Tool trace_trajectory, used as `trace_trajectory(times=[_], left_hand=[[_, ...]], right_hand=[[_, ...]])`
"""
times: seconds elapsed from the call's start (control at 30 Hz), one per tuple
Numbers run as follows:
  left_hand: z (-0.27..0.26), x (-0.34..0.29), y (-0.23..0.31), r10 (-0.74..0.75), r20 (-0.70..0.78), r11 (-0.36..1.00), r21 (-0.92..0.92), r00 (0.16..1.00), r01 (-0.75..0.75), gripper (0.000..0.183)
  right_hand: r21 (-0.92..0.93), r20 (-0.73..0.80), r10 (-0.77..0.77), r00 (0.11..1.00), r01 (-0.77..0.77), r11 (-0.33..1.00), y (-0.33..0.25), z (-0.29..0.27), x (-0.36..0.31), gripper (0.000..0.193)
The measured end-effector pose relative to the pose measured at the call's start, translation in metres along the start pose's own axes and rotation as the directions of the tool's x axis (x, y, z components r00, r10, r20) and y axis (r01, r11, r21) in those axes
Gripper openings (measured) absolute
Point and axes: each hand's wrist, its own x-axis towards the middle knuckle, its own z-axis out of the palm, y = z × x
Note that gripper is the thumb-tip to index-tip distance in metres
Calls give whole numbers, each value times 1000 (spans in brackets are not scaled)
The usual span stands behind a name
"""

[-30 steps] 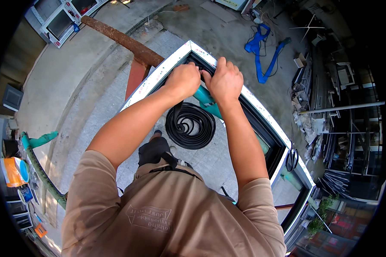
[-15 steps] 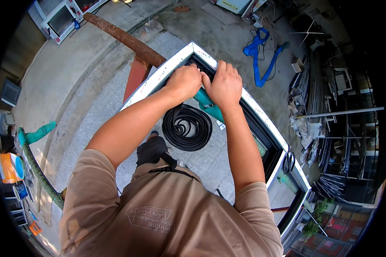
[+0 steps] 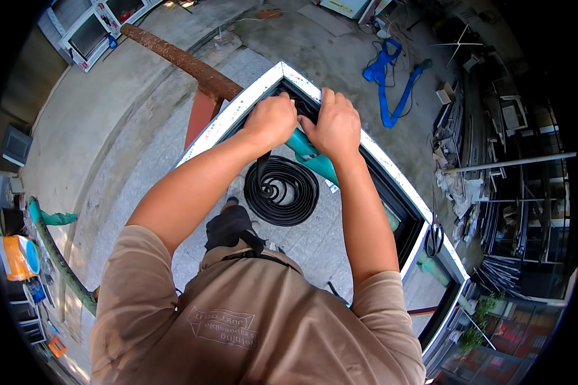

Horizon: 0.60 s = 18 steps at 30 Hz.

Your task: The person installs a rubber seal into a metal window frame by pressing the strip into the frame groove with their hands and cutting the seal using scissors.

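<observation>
Two bare hands work at the far corner of a white frame [image 3: 243, 106]. The left hand [image 3: 270, 120] lies on the inner side of the left bar, just beside the corner, its fingers curled in toward the dark groove; whether they pinch anything cannot be told, as the tips are partly hidden. The right hand [image 3: 336, 123] sits over the right bar, fingers bent across the white face and thumb reaching left over the inner edge, close to the left hand's fingers; how firmly it grips cannot be told either.

Inside the frame's outline, lower down, a black coil [image 3: 307, 194] shows in the middle of the scene, wound in many loops. A black strip [image 3: 262, 165] rises from its left part and passes out of sight under the left forearm [image 3: 202, 173]. A green bar [image 3: 321, 168] shows through the opening between the coil and the right hand. Some black loops [image 3: 434, 240] hang at the right bar, nearer the person.

On the far left, a rusty beam [image 3: 180, 58] slants to the frame, above a red-brown support [image 3: 202, 115]. White windows [image 3: 88, 40] stand beyond it. Far to the right, a blue band [image 3: 382, 77] lies bent on the floor [image 3: 340, 61]. At the near left is an orange and blue bucket [image 3: 16, 258]; at the near right, a green plant [image 3: 474, 333].
</observation>
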Motion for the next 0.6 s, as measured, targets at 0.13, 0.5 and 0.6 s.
trace_trajectory(times=[0.13, 0.5, 0.6], left_hand=[[-3, -2, -2, -28, -9, 1000, -6, 1000, 28, 39], [-1, 0, -2, -13, -4, 999, 30, 1000, 14, 39], [1, 0, -4, 8, -21, 999, 45, 1000, -7, 39]], right_hand=[[-39, 62, -25, 998, 27, 999, 7, -7, -13, 83], [-25, 98, -34, 995, 36, 999, 25, -14, -21, 86], [-53, 122, 55, 991, -49, 997, 33, -31, -42, 85]])
